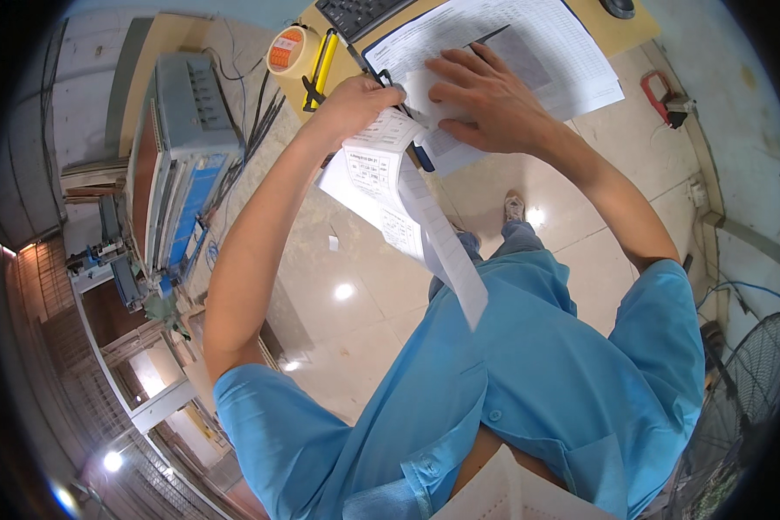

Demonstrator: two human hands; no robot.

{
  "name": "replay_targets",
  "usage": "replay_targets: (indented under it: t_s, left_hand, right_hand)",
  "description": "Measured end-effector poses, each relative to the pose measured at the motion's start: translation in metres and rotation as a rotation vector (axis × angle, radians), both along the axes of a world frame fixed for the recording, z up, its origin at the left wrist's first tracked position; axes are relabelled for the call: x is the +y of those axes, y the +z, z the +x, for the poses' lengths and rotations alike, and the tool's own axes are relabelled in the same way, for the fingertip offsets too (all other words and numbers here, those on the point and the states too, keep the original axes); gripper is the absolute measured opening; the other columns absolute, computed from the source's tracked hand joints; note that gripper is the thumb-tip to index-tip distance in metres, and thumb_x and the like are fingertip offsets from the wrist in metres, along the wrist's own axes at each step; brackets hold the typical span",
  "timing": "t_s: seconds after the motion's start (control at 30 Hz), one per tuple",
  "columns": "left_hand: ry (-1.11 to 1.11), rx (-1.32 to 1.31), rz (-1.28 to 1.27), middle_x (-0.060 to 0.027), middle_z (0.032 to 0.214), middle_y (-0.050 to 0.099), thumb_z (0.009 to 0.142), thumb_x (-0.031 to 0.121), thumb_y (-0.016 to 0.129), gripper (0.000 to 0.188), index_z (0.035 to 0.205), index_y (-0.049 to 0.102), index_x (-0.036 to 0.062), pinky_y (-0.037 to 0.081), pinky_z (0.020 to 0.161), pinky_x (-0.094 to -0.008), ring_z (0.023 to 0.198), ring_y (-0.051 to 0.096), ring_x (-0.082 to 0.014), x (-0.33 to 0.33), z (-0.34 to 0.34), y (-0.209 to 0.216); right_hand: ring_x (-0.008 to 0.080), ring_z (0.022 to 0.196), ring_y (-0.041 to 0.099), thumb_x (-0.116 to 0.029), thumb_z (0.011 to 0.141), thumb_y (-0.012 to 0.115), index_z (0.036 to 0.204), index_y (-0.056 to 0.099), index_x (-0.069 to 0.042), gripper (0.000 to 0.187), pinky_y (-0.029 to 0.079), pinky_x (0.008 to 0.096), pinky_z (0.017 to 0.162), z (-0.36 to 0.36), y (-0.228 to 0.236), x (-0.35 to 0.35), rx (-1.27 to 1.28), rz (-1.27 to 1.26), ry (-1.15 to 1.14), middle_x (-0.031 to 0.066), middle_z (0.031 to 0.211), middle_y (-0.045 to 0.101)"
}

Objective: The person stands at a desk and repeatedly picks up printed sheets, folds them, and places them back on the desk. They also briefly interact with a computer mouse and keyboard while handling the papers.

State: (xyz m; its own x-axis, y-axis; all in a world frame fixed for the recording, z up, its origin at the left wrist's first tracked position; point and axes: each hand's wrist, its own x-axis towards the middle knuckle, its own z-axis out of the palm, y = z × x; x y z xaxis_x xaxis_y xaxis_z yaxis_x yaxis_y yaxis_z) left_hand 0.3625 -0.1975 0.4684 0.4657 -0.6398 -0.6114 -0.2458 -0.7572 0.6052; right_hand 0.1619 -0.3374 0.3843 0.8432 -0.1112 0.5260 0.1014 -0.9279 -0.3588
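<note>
My left hand [355,109] is closed at the desk's near edge, its thumb by the dark clip of a clipboard [425,159]. Gripped there are printed paper sheets [375,172], which hang curled over the edge toward my shirt. Fingers spread, my right hand [491,102] lies on the clipboard's papers, touching a white sheet. Beneath and beyond it is a printed table sheet [572,65] with a grey shaded block. The clip is partly hidden by my left hand.
A tape roll [288,52] and a yellow utility knife [322,62] lie left of the clipboard. Behind are a keyboard [360,13] and a mouse [618,7]. A red-handled tool [663,97] is at the right. A grey-blue machine [195,108] stands left, a fan [758,373] lower right.
</note>
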Motion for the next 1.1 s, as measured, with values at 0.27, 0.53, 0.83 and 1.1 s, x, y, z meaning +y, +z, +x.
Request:
replay_targets:
  t_s: [0.27, 0.53, 0.83, 1.1]
  left_hand:
    - [0.001, 0.028, 0.016, -0.0089, 0.087, 0.074, 0.094, 0.032, 0.074, 0.038, 0.103, 0.074, -0.0056, 0.053, 0.062, -0.0285, 0.069, 0.069, -0.0137, 0.001, -0.002, 0.005]
    - [-0.008, 0.011, 0.009, -0.0089, 0.087, 0.075, 0.095, 0.033, 0.074, 0.038, 0.102, 0.074, -0.0044, 0.053, 0.062, -0.0279, 0.068, 0.069, -0.0133, 0.000, -0.003, 0.005]
    - [-0.014, 0.027, -0.002, -0.0093, 0.089, 0.075, 0.096, 0.032, 0.073, 0.038, 0.102, 0.074, -0.0049, 0.053, 0.062, -0.0283, 0.070, 0.069, -0.0136, 0.002, 0.001, 0.001]
    - [-0.016, 0.021, 0.015, -0.0100, 0.092, 0.075, 0.094, 0.031, 0.074, 0.039, 0.109, 0.073, -0.0058, 0.054, 0.066, -0.0284, 0.073, 0.070, -0.0141, 0.002, 0.001, 0.004]
  right_hand:
    - [0.0336, 0.132, 0.052, -0.041, 0.082, 0.084, 0.120, 0.071, -0.020, 0.045, 0.036, 0.0525, 0.119, -0.002, 0.000, 0.000, -0.053, 0.001, -0.038, 0.0106, 0.135, 0.060]
    - [0.0329, 0.128, 0.055, -0.043, 0.085, 0.081, 0.119, 0.071, -0.020, 0.042, 0.046, 0.0481, 0.111, 0.000, -0.004, 0.009, -0.035, -0.076, -0.070, 0.0100, 0.134, 0.061]
    - [0.0326, 0.129, 0.054, -0.039, 0.086, 0.080, 0.120, 0.072, -0.017, 0.040, 0.045, 0.0452, 0.112, 0.011, -0.004, -0.016, -0.029, -0.108, 0.115, 0.0096, 0.134, 0.061]
    - [0.0300, 0.137, 0.051, -0.030, 0.081, 0.087, 0.123, 0.074, -0.020, 0.045, 0.045, 0.0470, 0.117, 0.002, 0.004, -0.022, 0.127, 0.077, 0.010, 0.0084, 0.143, 0.061]
